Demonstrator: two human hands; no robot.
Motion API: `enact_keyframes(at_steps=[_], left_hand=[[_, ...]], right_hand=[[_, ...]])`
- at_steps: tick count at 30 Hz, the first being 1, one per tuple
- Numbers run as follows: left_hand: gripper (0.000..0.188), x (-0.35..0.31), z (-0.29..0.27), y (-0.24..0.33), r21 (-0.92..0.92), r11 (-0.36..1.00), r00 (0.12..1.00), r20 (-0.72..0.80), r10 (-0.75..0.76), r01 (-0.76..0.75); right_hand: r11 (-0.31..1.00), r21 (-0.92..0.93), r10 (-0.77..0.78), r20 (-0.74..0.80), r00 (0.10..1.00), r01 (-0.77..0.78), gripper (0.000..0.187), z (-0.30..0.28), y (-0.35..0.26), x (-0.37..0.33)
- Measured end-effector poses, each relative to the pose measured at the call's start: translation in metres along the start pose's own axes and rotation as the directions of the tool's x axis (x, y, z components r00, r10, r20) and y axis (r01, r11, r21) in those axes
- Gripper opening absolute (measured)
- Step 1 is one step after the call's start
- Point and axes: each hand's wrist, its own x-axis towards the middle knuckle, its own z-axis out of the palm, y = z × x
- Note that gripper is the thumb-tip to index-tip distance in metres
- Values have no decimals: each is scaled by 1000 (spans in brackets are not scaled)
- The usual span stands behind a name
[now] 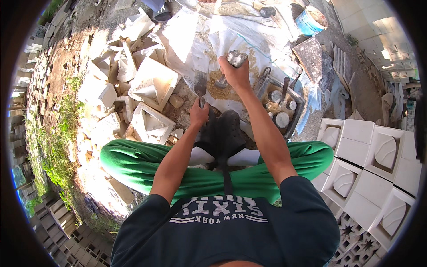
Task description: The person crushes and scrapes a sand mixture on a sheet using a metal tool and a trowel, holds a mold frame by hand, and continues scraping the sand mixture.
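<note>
My left hand [199, 113] is closed around the handle of a trowel [200, 82], whose flat grey blade points away from me over a white sheet. My right hand [235, 74] grips a shiny grey, lumpy, metal-looking piece [237, 58]; its exact kind is unclear. Just below that hand, another grey metal part [221, 82] shows; I cannot tell whether the two are joined. Under it lies damp tan sand or mortar [219, 92], spread on the white sheet [178, 42]. My dark clogs are close to both hands.
Broken white cast blocks [153, 82] are heaped at the left. At the right, a dark tray [294, 116] holds round containers and tools. A blue-and-white bucket [310, 21] stands at the far right. Patterned pale blocks [356, 142] line the near right. Another person's foot [162, 15] shows at the far edge.
</note>
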Motion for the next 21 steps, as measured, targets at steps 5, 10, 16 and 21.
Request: enact_keyframes(at_steps=[5,10,16,21], left_hand=[[55,-2,-4,2,-97,995,999,43,-15,19],[54,-5,7,9,-86,996,998,56,-19,24],[55,4,-1,-2,-121,993,1000,20,11,-9],[57,0,-7,4,-150,988,998,50,-38,45]], right_hand=[[973,195,-91,-178,980,126,21,3,-61,-7],[995,48,-82,-97,992,87,27,4,29,12],[999,-33,-13,10,1000,13,27,10,6,29],[969,246,114,-317,942,-35,19,11,-51,10]])
